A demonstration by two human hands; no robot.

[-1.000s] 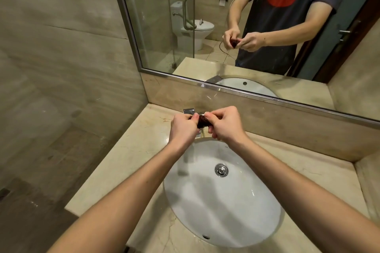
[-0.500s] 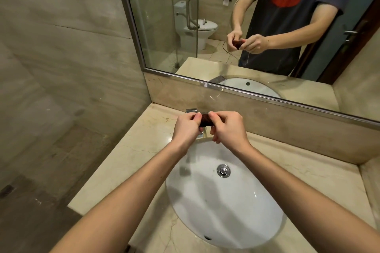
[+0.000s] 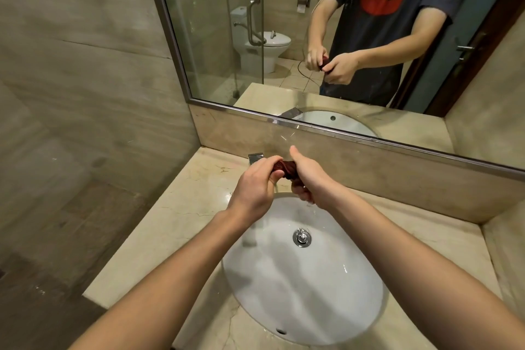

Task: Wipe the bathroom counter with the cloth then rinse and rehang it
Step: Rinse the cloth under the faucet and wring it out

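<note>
L hand (image 3: 254,189) + R hand (image 3: 311,179) both clamped on dark red cloth (image 3: 287,168), twisted btwn them, above back edge of sink (image 3: 312,293). Risks: hands drift off sink → drips re-wet surface (image 3: 196,207); wet cloth may slip mid-wring.

Both hands, the left hand (image 3: 255,189) and the right hand (image 3: 311,179), hang close together over the back rim of the basin (image 3: 298,295), wringing a twisted cloth (image 3: 285,169) between them. Just behind the left knuckles stands the faucet (image 3: 255,157). Behind it, the stone upstand (image 3: 369,170) and the mirror (image 3: 213,37) close off the back. The bench (image 3: 184,207) runs broad left of the basin to its open edge, with a wall (image 3: 85,65) beyond. On the right it stops at a side upstand (image 3: 505,253). Below the hands the bowl drops open to the drain (image 3: 301,237).
</note>
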